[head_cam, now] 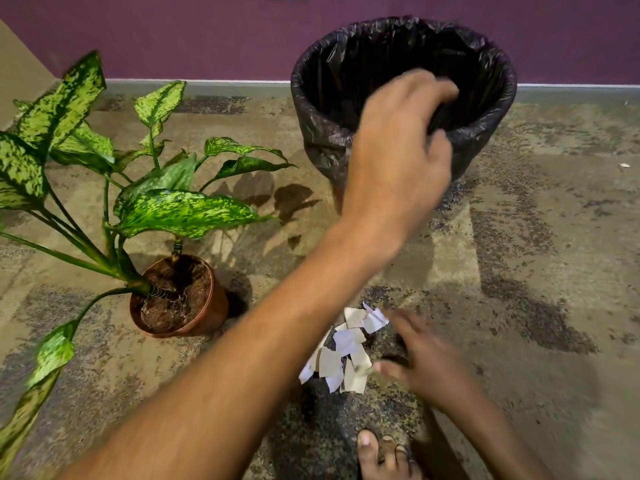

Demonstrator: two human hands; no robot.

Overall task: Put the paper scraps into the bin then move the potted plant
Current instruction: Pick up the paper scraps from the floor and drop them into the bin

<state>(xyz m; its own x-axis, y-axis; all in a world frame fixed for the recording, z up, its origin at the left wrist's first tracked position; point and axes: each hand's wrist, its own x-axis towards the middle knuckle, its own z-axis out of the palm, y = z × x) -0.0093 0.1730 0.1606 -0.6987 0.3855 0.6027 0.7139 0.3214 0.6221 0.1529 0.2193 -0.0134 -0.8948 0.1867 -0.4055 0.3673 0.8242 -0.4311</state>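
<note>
Two bare hands appear over a mottled, speckled stone floor. I see the left hand raised above the near rim of the bin, a round tub lined with a crinkled, glossy black plastic bag whose edge folds over the lip. The fingers curl downward over the opening with the thumb set apart; motion blur smears them, and I cannot tell whether they pinch anything. The right hand sits low, just beside the paper scraps, fingers spread and relaxed, also blurred; whether the fingertips touch the pile is unclear. The scraps are torn, angular pieces in white and cream, heaped loosely on the floor between the two forearms; the left forearm covers the pile's left edge. To the left, well apart from the bin, stands the potted plant: broad, pointed leaves, glossy and speckled light on dark green, rising on slender stalks from a round terracotta-coloured pot filled with fibrous brown soil. Several leaves are cut off by the left frame edge. A bare foot is cropped at the bottom edge. Behind runs a matt purple wall.
</note>
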